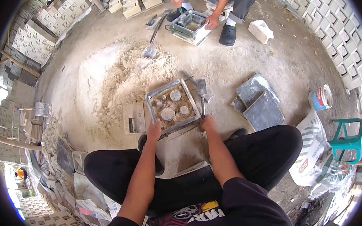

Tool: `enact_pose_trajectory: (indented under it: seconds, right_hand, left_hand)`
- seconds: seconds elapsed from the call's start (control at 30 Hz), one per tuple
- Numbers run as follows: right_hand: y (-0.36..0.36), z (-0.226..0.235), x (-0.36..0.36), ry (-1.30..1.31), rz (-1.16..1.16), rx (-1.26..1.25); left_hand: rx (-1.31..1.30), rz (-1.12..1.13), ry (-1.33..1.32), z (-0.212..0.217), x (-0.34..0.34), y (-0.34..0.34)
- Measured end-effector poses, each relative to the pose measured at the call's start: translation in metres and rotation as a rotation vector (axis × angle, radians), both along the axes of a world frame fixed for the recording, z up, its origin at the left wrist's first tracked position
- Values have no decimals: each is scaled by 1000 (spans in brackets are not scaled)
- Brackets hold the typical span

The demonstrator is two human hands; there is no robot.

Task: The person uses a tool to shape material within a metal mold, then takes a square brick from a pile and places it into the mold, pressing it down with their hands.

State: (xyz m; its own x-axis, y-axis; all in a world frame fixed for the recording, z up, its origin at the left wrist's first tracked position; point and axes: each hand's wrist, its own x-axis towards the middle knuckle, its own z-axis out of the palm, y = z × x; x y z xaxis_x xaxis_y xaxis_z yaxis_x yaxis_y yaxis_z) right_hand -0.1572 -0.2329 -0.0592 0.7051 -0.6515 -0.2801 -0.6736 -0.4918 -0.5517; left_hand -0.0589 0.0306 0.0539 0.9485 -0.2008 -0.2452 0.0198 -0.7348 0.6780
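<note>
Dusty floor (221, 59), square mold (164, 87) between hands (153, 131)

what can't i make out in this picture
All in the head view:
Floor of the mould, hidden by the mix.
Head of the other person, cut off by the top edge.
Middle of the left shoe, hidden by the left forearm.
Exact grip of the right hand, too small.

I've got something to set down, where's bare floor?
Mostly bare floor lies between the white block and dark plates, and between those plates and the trowel. It's crowded around the metal frame: powdery heap upper left, trowel right, left hand and right hand nearest you.
</note>
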Motion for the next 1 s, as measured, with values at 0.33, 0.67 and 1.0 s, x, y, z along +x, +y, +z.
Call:
enact_pose_trajectory:
  seconds: [0.33,0.67,1.0]
  right_hand:
    - [-19,90,6,-387,-35,544]
    - [-32,177,81,-625,-97,124]
    - [-48,244,186,-945,-266,339]
  left_hand:
    - [-10,468,-131,-61,38,-19]
    - [-64,525,70,-24,39,-40]
    - [-16,531,70,-33,62,-37]
